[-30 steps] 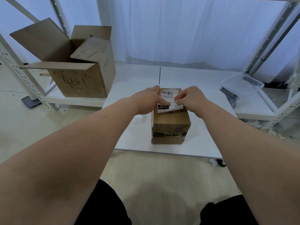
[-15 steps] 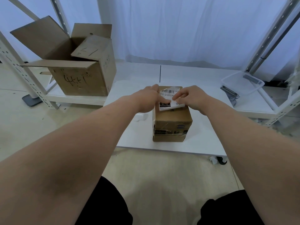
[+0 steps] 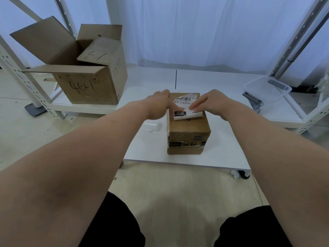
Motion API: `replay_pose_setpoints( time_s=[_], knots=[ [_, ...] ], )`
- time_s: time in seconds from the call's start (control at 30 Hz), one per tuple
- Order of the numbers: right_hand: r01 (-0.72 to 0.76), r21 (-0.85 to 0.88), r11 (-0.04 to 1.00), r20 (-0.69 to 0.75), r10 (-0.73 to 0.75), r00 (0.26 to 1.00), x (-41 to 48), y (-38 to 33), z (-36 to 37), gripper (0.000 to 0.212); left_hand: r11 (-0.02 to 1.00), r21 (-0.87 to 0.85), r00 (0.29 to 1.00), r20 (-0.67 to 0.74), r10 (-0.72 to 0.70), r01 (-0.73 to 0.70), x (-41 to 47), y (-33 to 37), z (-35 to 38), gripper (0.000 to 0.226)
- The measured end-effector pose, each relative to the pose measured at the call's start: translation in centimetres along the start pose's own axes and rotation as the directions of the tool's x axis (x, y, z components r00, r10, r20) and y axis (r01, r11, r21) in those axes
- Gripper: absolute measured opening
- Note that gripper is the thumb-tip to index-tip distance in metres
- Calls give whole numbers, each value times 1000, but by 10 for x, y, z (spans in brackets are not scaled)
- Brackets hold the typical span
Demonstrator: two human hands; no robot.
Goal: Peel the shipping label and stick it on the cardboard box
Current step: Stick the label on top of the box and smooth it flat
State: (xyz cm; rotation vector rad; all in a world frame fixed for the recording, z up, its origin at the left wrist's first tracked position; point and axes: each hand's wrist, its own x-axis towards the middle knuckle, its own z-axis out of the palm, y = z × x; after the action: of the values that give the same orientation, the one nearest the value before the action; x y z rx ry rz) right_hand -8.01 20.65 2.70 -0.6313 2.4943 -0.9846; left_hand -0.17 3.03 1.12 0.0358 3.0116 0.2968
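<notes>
label (image 3: 185,108) flatter on box (image 3: 188,134) than before

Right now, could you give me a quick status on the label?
Left hand pressing shipping label down; right hand pinching its edge. Label atop cardboard box, near edge lifted. Nothing obstructing.

shipping label (image 3: 185,109) reads "010-010-L30", "010"

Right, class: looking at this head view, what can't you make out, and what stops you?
- Shipping label: small print too small; both hands cover its sides.
- Fingertips of left hand and right hand: grip or press unclear.
- Cardboard box: far faces hidden.
- Clear tub: contents blurred.
</notes>
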Motion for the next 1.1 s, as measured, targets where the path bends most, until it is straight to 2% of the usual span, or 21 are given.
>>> replay_pose_setpoints(
  time_s=[0.13, 0.3, 0.4, 0.5, 0.6, 0.67, 0.73, 0.8, 0.83, 0.87, 0.93, 1.0, 1.1],
  knots=[
    [-24, 34, 999, -34, 25, 999, -1, 13, -7, 20, 998, -30, 998, -31, -59, 58, -2, -11, -2, 63],
    [12, -46, 999, 1, -12, 1000, 0, 1, 3, 7, 1000, -25, 999, 33, 9, -9, 2, 6, 1, 46],
    [-39, -95, 995, 4, 39, 999, 1, -2, 8, 24, 999, 0, 998, 45, 49, -49, 3, 5, 0, 46],
    [-134, -78, 988, -45, 131, 990, 1, 4, 1, 23, 999, -41, 1000, 3, 27, -27, -4, -2, -7, 43],
    [-231, 7, 973, -49, 231, 972, 1, 12, -5, 74, 980, -195, 997, -65, -49, 36, -9, -3, -7, 29],
    [-273, 55, 960, -33, 275, 961, 0, 13, -5, 86, 942, -322, 981, -133, -141, 91, -7, 0, -2, 24],
    [-292, 65, 954, 4, 292, 956, 1, 11, -3, 83, 881, -430, 950, -138, -282, 199, -2, 1, 3, 49],
    [-287, 89, 954, 33, 285, 958, 2, 9, 1, 75, 767, -551, 914, -19, -405, 328, 2, 2, 8, 80],
    [-276, 102, 956, 46, 273, 961, 4, 8, 3, 69, 724, -582, 908, 59, -415, 369, 5, 3, 10, 88],
    [-262, 111, 959, 57, 257, 965, 5, 7, 5, 62, 705, -595, 910, 125, -394, 387, 7, 4, 12, 89],
    [-242, 126, 962, 65, 235, 970, 6, 4, 9, 48, 687, -621, 923, 198, -330, 378, 9, 6, 13, 71],
    [-239, 163, 957, 55, 233, 971, 8, 4, 9, 41, 691, -625, 929, 190, -317, 364, 11, 1, 11, 56],
    [-221, 178, 959, 34, 219, 975, 9, 8, 4, 34, 725, -594, 936, 169, -310, 348, 10, -9, 10, 48]
  ],
)
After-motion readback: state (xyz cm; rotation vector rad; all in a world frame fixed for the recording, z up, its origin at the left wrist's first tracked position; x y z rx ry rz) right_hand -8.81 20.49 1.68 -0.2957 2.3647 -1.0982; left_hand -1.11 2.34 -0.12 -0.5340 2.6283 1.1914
